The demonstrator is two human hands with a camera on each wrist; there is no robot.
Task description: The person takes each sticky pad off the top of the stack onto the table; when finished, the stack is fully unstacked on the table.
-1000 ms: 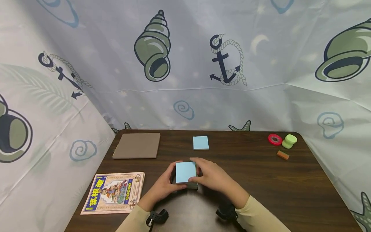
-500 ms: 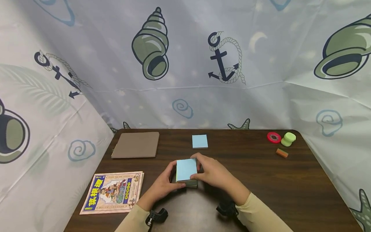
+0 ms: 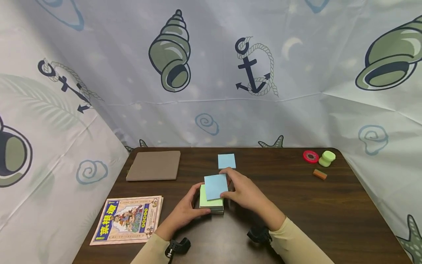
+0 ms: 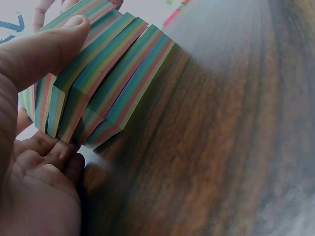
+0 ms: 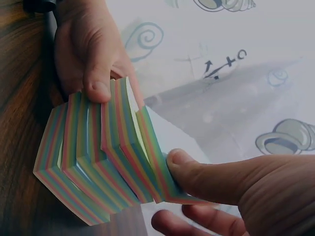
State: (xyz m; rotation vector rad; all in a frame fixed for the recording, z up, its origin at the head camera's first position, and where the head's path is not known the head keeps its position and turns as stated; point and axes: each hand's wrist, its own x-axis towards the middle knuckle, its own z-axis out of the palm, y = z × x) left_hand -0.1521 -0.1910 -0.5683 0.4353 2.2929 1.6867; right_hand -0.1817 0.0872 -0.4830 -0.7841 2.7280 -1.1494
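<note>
In the head view my left hand (image 3: 184,214) grips the left side of a stack of sticky note pads (image 3: 215,210), low over the table's near middle. My right hand (image 3: 250,196) pinches the top sticky note pad (image 3: 215,187), which has a pale blue face, by its right side. That pad sits shifted off the stack, baring a yellow-green face below. Striped pads (image 4: 106,73) fill the left wrist view, with the left thumb across their edges. In the right wrist view the pads stand slightly fanned, and the right thumb (image 5: 192,169) presses the end pad (image 5: 155,147).
Another blue sticky note pad (image 3: 226,161) lies at the table's back. A brown notebook (image 3: 153,165) lies back left, and an illustrated booklet (image 3: 126,220) nearer on the left. A red disc (image 3: 311,156), a pale green spool-like piece (image 3: 327,158) and an orange block (image 3: 319,174) lie back right.
The top blue pad has slid away and to the right with my right hand, uncovering the yellow-green face. My left hand has kept its hold on the stack.
</note>
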